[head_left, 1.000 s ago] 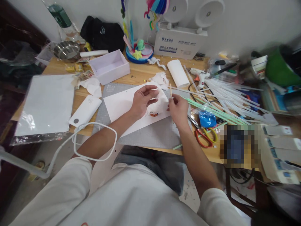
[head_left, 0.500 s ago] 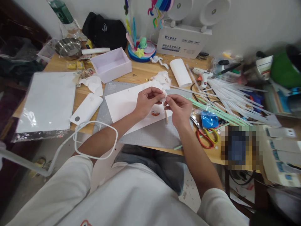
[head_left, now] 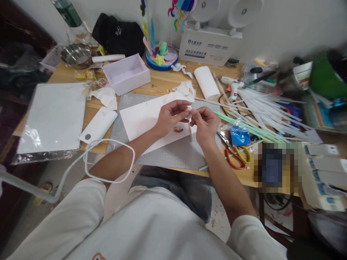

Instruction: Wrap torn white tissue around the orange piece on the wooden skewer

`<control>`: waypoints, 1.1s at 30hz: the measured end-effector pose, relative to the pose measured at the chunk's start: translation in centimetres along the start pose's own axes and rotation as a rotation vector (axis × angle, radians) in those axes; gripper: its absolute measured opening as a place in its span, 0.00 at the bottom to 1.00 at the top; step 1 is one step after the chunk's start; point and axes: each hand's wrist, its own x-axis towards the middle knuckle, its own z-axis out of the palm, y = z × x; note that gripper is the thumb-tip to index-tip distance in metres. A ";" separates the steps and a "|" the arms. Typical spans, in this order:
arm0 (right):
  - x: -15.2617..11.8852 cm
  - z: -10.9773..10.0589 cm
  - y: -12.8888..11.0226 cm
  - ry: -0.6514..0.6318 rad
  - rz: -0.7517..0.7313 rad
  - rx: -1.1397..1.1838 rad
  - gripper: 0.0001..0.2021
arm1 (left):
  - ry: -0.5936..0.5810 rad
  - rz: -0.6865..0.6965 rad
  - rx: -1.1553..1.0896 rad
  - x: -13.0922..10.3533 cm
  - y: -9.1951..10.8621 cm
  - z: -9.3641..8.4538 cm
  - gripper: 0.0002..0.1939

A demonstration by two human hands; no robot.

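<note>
My left hand (head_left: 173, 117) and my right hand (head_left: 205, 122) meet over the white paper sheet (head_left: 143, 117), thumbs and fingers pinched together. Between the fingertips is a small white paper-like piece (head_left: 189, 108), mostly covered by them. A thin wooden stick (head_left: 191, 134) points down just left of my right palm; its upper end is hidden, so I cannot tell what it joins. A small orange and dark printed figure (head_left: 178, 129) shows on the sheet below my left fingers. The sheet rests on a grey cutting mat (head_left: 173, 159).
Scissors (head_left: 236, 159), white sticks (head_left: 262, 108), green sticks (head_left: 252, 126) and a glue gun (head_left: 233, 88) lie to the right. Crumpled tissue (head_left: 185, 88), a white roll (head_left: 207, 82) and an open lilac box (head_left: 127, 77) stand behind. A white cable (head_left: 132, 162) loops over my left forearm.
The fingertips have closed further over the white piece, so less of it shows. Both hands stay in nearly the same place; the whole view has shifted slightly.
</note>
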 end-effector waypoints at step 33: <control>-0.6 0.5 -0.9 -0.070 0.091 0.144 0.08 | 0.078 -0.034 0.031 0.0 0.2 0.0 0.19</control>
